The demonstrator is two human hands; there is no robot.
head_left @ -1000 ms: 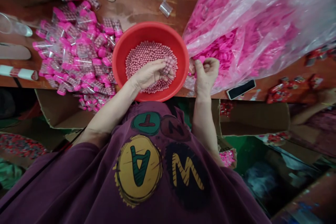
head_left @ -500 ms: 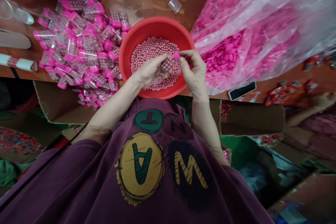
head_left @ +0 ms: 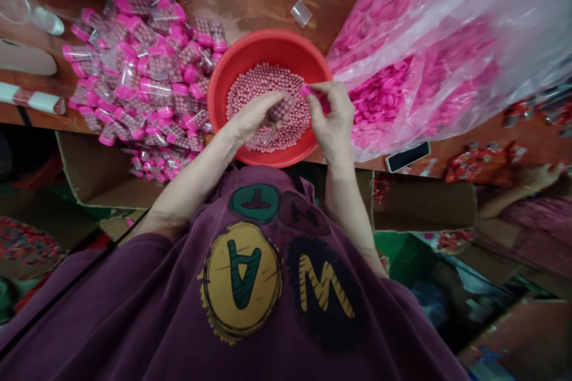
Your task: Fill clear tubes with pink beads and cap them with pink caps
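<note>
Over a red bowl (head_left: 218, 125) partly filled with small pink beads (head_left: 254, 80), my left hand (head_left: 257, 116) is closed around a clear plastic jar (head_left: 281, 107) full of such beads. My right hand (head_left: 333, 116), at the bowl's right rim, pinches a bright pink cap (head_left: 305, 90) between thumb and fingertips. A small gap separates the cap from the jar's mouth. Left of the bowl lies a heap of filled jars with pink caps (head_left: 154, 83). On the right, a clear plastic bag (head_left: 429, 53) bulges with loose pink caps (head_left: 379, 95).
Clear jars without caps (head_left: 301, 13) lie at the table's back. A phone (head_left: 407, 156) rests at the front edge, right of the bag. Cardboard boxes (head_left: 424, 205) stand below the table. At far right, another person's hand (head_left: 543, 177) is near red pieces (head_left: 469, 162).
The pink cap in my right hand has come away from the jar's mouth, slightly to the right. My left hand still holds the jar. The whole view has shifted a little.
</note>
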